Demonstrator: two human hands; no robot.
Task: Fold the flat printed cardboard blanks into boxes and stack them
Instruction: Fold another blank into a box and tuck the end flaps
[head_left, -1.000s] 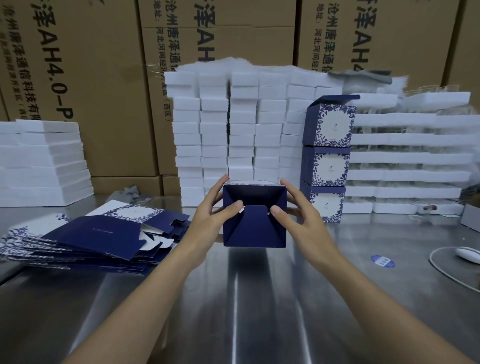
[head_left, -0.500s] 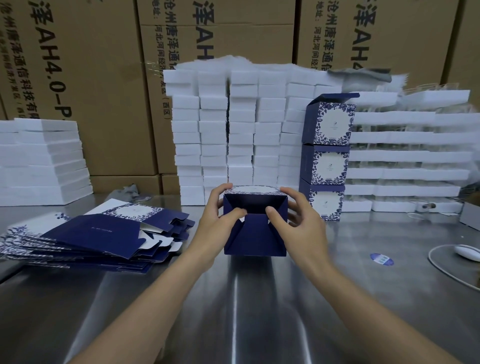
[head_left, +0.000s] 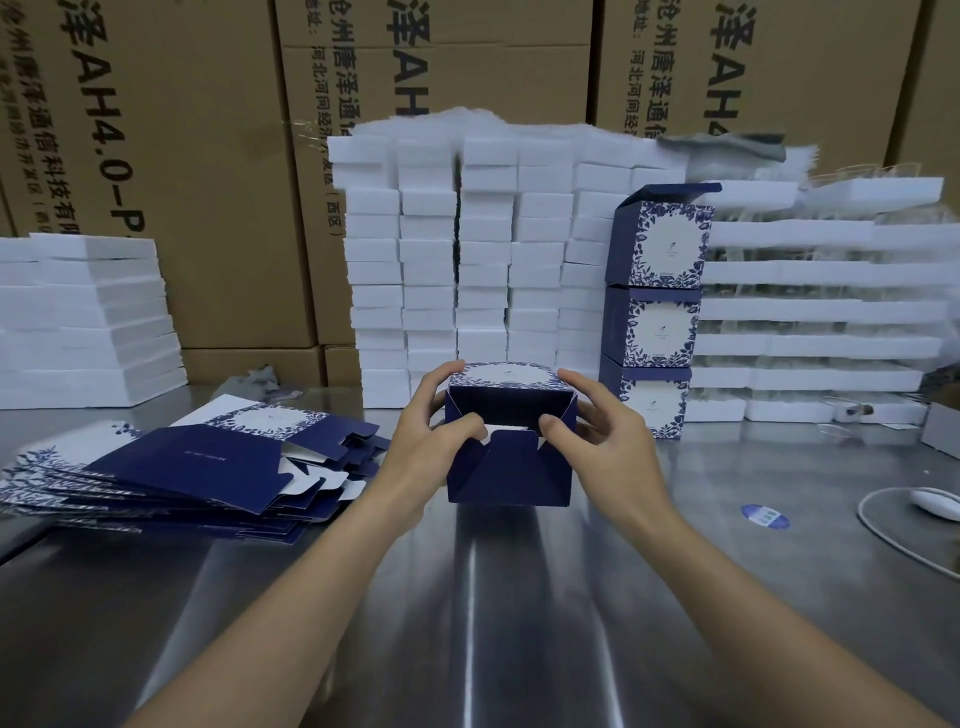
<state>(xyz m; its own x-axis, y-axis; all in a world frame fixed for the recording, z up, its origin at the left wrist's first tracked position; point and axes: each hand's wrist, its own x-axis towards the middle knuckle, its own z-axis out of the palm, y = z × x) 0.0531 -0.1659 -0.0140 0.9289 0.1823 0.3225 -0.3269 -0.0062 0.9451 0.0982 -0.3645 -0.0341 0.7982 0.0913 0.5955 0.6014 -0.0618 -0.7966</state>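
A half-folded box (head_left: 509, 415) sits between a worker's two hands, standing on the steel surface (head_left: 467, 623) with its open end turned toward the camera. The left hand (head_left: 426, 441) and right hand (head_left: 608, 441) both grip it, fingers wrapped round the side walls and top and thumbs pressing on the near flaps (head_left: 511, 467), which are not yet locked together. The box looks like thin printed card: light enough to lift with the fingertips, stiff only along its creases, and likely to dent or scuff if squeezed mid-panel (the dark coating may also be a little slick). The safer hold appears to be at the corners and side walls, with thumb pressure kept close to the fold lines. Flat blanks (head_left: 208, 462) lie fanned out to the left of the left hand. Three finished boxes (head_left: 657, 322) are stacked beyond the right hand.
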